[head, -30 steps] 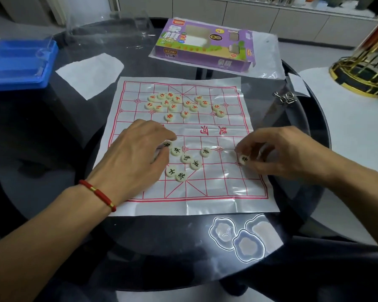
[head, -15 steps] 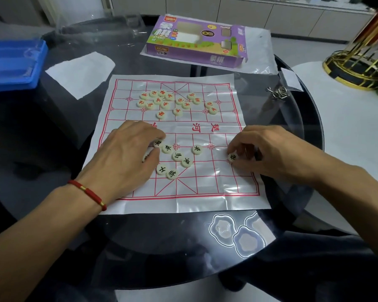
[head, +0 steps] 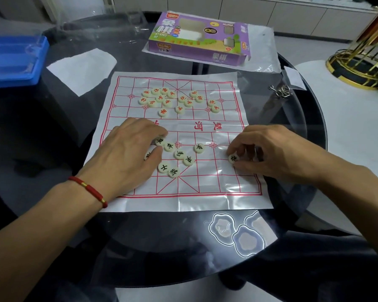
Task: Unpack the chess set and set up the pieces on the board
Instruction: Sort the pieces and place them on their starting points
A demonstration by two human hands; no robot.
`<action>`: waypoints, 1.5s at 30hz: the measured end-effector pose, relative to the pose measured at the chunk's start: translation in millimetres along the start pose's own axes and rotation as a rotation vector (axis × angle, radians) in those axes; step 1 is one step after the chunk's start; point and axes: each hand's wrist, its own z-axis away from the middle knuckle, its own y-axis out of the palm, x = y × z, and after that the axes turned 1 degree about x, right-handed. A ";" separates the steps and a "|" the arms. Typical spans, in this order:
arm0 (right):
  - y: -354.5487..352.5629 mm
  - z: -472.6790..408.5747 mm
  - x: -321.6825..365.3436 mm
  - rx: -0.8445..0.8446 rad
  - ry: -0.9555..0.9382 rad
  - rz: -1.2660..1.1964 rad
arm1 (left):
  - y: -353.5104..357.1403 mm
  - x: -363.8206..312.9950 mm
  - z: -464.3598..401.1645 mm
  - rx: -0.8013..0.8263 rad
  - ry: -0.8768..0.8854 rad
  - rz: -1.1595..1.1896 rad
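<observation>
A thin white plastic board [head: 205, 192] with a red grid lies flat and wrinkled on the table. Red-lettered round white pieces [head: 179, 101] sit loosely clustered on its far half. Black-lettered pieces [head: 179, 155] lie scattered on the near half, left of centre. One black-lettered piece [head: 233, 158] stands near the right edge, apparently tilted.
</observation>
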 end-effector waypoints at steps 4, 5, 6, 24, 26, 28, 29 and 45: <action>-1.6 -2.6 2.8 -0.059 -0.006 0.013 | -1.1 -0.2 0.0 0.008 0.005 0.007; -2.5 -5.7 4.8 -0.089 -0.017 0.019 | -2.1 -0.1 0.0 0.008 0.006 0.014; -3.5 -10.1 7.4 -0.109 -0.023 0.019 | -3.7 0.2 0.1 0.005 0.008 0.027; 11.2 -60.7 35.1 0.013 -0.072 0.087 | -41.6 19.9 7.9 -0.005 -0.173 0.054; 12.2 -60.8 34.3 0.005 -0.083 0.088 | -39.1 18.2 9.1 -0.019 -0.133 0.054; 11.8 -58.2 34.7 -0.012 -0.097 0.095 | -36.3 15.3 9.8 -0.045 -0.071 0.069; 10.8 -55.4 35.1 -0.026 -0.100 0.101 | -34.5 12.9 10.0 -0.055 -0.034 0.077; 22.1 71.9 4.8 -0.174 -0.019 -0.027 | 6.7 -34.1 22.5 -0.047 0.390 0.097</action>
